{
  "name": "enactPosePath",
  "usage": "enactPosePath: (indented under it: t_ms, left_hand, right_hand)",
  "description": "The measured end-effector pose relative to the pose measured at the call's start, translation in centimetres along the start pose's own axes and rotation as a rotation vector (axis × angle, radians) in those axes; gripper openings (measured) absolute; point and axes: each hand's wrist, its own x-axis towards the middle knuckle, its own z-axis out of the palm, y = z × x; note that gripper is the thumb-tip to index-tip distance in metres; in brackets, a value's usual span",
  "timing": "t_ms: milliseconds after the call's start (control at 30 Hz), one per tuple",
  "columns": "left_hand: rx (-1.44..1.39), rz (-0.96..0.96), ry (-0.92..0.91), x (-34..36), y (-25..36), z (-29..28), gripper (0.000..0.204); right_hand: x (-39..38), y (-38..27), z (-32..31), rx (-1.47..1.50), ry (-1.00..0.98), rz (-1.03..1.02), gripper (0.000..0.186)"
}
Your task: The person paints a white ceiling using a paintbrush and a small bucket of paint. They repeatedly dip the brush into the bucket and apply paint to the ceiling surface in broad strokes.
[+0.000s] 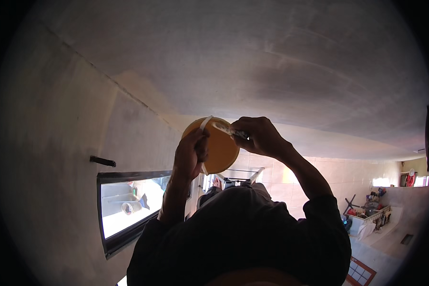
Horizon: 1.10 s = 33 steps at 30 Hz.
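Observation:
A round, yellow-orange bucket (221, 152) hangs in front of me, with its open top facing up. My left hand (193, 152) is closed around the bucket's white handle (206, 123), which crosses over the opening. My right hand (260, 136) grips a paintbrush (224, 127) with a dark handle and a pale, smeared end. The brush end is over the bucket's right side near the rim; whether it touches the rim I cannot tell. What lies deep in the bucket is too dim to make out.
A stepladder (240, 178) stands below me on a tiled floor (271, 183). To the left, a dark-framed window (105, 214) and a short dark pipe stub (102, 161) interrupt the grey wall (57, 143). A crate of mixed items (372, 217) sits far right.

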Motion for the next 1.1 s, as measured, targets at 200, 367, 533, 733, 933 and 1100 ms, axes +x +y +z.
enactPosePath:
  t_ms: [200, 367, 533, 733, 933, 1100]
  left_hand:
    - [0.018, -0.046, 0.052, -1.5, 0.8, -0.6, 0.022]
    - [-0.017, -0.097, 0.121, -1.3, 0.9, -0.2, 0.023]
    - [-0.052, -0.1, 0.07, -1.3, 0.9, -0.1, 0.023]
    - [0.03, 0.031, 0.06, 0.6, 1.6, -0.1, 0.026]
    - [0.056, 0.072, -0.044, 2.2, 2.6, 0.2, 0.026]
    - [0.092, 0.06, 0.004, 2.3, 3.1, 0.1, 0.025]
  right_hand:
    - [0.3, -1.1, 3.2, 0.001, 0.078, -0.025, 0.024]
    - [0.2, -1.7, 4.9, -0.048, 0.14, 0.033, 0.028]
    - [0.3, -1.6, 4.7, -0.13, 0.262, -0.005, 0.033]
    - [0.6, -0.9, 4.8, -0.056, 0.333, 0.003, 0.029]
    - [1.3, -0.3, 4.1, 0.489, 0.324, 0.291, 0.016]
    - [1.5, -0.6, 5.7, 0.741, 0.071, 0.42, 0.017]
